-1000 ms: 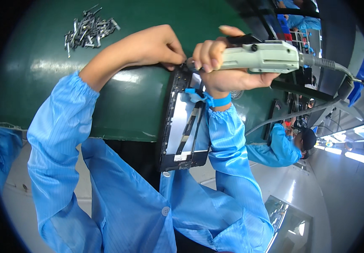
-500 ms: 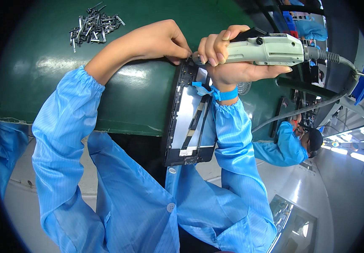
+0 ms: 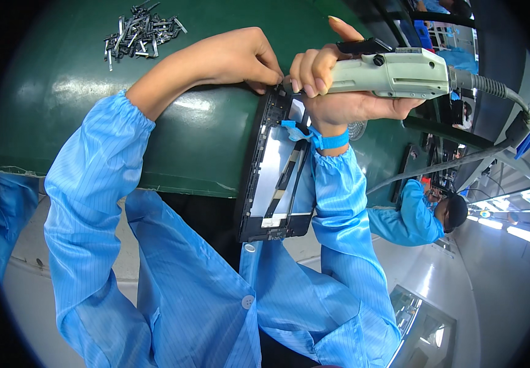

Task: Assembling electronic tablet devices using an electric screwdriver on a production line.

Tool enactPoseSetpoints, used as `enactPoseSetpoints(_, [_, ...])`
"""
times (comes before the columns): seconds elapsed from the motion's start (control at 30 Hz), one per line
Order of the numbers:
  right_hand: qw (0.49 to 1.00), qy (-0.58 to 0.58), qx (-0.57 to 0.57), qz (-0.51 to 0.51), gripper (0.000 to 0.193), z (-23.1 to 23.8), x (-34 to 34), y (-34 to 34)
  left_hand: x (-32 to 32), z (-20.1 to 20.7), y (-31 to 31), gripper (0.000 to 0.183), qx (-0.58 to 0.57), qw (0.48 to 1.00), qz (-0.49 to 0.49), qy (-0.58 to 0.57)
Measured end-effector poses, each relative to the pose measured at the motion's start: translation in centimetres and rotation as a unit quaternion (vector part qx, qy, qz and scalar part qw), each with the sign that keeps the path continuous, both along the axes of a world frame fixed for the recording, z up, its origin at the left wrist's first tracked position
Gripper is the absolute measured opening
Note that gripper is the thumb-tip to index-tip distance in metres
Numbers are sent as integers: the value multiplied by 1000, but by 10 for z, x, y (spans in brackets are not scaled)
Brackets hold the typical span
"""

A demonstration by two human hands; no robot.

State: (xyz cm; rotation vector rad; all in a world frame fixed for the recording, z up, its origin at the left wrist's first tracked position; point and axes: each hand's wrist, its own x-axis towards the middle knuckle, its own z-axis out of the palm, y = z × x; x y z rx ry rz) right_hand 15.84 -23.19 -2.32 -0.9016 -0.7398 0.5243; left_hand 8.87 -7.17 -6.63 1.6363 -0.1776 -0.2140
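An electric screwdriver (image 3: 394,73), pale green-grey with a cable at its rear, lies sideways in my right hand (image 3: 332,92). My fingers wrap its front, and one finger sticks up above the black lever. The driver's nose points left to the far end of an opened tablet-like device (image 3: 277,178), with a black frame and silver inside. At that same end my left hand (image 3: 234,58) is closed in a pinch right by the nose. Whatever its fingertips hold is hidden. The device slants over the table's near edge, toward my body.
A pile of small black and silver parts (image 3: 142,34) lies on the green table (image 3: 209,147) at the far left. The grey cable (image 3: 437,165) runs along the right. Another person in blue sleeves (image 3: 412,214) sits at the right, beside more dark devices.
One finger of my right hand has lifted off the screwdriver and now points up. The screwdriver has shifted very slightly right. My left hand keeps its pinch at the device's far end.
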Motion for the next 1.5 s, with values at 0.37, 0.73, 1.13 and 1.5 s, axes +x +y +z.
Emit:
enactPoseSetpoints(0.37, [999, -16, 34, -5, 128, -8, 4, -5, 1, 7, 0, 24, 13, 1000, -15, 5])
enactPoseSetpoints(0.73, [993, -83, -79, 10, 29, 6, 0, -7, 1, 10, -2, 22, 34, 999, -8, 23])
enactPoseSetpoints(1.13, [998, -54, 7, 17, 100, 7, -1, -4, 1, 23, -6, 22, 27, 995, -5, 95])
enactPoseSetpoints(1.5, [992, -111, -7, -56, 64, 11, -5, -1, 1, 19, -9, 21, 25, 995, 8, 97])
